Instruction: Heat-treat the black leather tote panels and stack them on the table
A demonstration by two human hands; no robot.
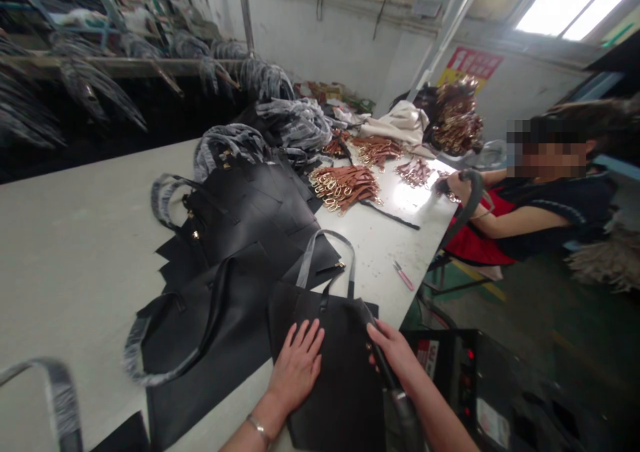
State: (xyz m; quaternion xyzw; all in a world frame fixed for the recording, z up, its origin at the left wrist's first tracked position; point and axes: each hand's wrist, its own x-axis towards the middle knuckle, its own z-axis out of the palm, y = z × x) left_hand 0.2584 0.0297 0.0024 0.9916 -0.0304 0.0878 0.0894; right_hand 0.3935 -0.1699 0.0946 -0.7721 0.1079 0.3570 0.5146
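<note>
A black bag (345,372) lies flat, a dark tubular tool (384,365) at its edge.

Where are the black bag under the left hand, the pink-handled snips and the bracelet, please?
Black bag (347,369): head view, on its flat panel.
Pink-handled snips (405,279): head view, on the pink handle.
Bracelet (258,427): head view, middle of its visible band.

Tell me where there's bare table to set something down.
Widest: the tabletop left of the stacked black bags. Smaller: around the pink snips, beyond your right hand. Crowded: past the stack, with brown straps and wrapped handles.
</note>
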